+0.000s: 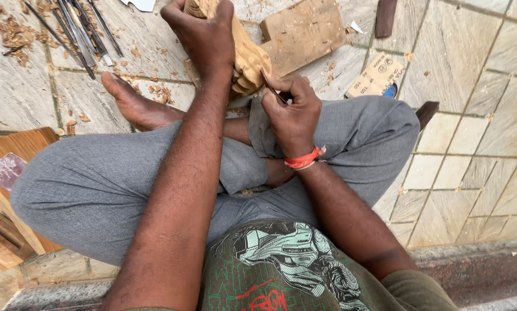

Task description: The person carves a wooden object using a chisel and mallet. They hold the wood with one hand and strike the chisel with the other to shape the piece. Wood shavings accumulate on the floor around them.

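Right hand (293, 112): fingers pinched on thin dark tool (273, 88), near carving.
Left hand (203, 34): fingers clamped on wood carving (250, 60), farther off.

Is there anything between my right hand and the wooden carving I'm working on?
Nothing visible does. The right hand presses a small folded abrasive sheet straight against the wooden carving, which the left hand grips from above.

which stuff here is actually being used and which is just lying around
In use:
left hand gripping the wooden carving
right hand pressing a small folded strip against it

Lying about:
metal tools
wood shavings
flat board
sandpaper sheet
wood pieces
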